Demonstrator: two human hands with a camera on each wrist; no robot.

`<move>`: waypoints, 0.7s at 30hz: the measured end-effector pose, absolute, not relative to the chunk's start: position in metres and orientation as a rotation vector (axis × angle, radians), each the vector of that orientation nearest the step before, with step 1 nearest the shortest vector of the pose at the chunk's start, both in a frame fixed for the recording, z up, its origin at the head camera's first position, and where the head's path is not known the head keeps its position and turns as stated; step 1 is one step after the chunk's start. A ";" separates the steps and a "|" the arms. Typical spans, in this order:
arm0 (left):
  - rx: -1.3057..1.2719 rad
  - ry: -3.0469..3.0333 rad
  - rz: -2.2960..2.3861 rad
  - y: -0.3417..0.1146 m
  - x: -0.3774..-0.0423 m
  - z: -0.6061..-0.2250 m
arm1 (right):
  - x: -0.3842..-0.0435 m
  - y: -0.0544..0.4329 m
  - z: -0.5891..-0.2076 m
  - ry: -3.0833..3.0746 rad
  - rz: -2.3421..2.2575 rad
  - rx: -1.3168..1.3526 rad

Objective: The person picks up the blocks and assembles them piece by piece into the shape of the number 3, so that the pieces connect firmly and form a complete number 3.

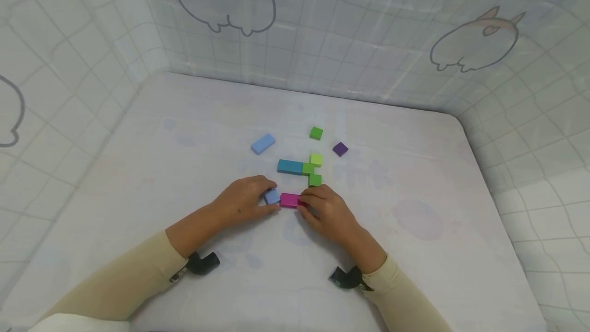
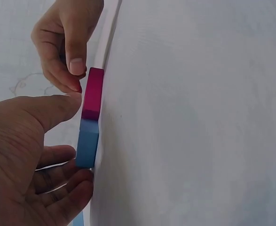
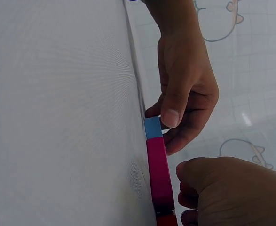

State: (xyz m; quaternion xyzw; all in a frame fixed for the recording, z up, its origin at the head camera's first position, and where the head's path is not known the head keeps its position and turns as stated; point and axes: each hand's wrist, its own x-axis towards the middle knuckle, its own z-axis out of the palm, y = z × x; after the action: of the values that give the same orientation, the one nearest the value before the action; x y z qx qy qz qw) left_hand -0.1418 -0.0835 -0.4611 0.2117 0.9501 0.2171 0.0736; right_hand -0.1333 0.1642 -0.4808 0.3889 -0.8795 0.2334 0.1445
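A light blue block [image 1: 272, 197] lies between the thumb and fingers of my left hand [image 1: 241, 199], which holds it from the left. End to end with it is a longer magenta block [image 1: 290, 200]. My right hand [image 1: 329, 214] has thumb and curled fingers at the magenta block's right end, covering part of it. In the left wrist view, the blue block [image 2: 87, 143] and magenta block [image 2: 93, 92] meet in a line. A red piece [image 3: 167, 220] shows beyond the magenta block in the right wrist view, mostly cut off by the frame.
Just beyond the hands, a dark blue block [image 1: 290, 167] touches a green cube [image 1: 308, 169]; a lime cube [image 1: 315, 160] and another green cube [image 1: 315, 180] adjoin it. Farther back lie a light blue block [image 1: 263, 144], a green cube [image 1: 316, 133] and a purple cube [image 1: 340, 149].
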 end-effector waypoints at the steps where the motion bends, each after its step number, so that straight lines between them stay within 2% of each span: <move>1: 0.641 2.856 0.649 -0.083 -0.142 -0.461 | -0.133 0.164 -0.481 -2.537 0.674 1.119; 21: 0.610 2.825 0.665 -0.079 -0.149 -0.457 | -0.134 0.165 -0.478 -2.587 0.635 1.120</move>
State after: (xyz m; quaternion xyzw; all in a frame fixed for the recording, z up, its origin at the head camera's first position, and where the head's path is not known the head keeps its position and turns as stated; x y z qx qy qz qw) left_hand -0.1486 -0.0790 -0.4567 0.2050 0.9489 0.2233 0.0879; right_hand -0.1339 0.1654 -0.4783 0.3845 -0.8881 0.2181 0.1259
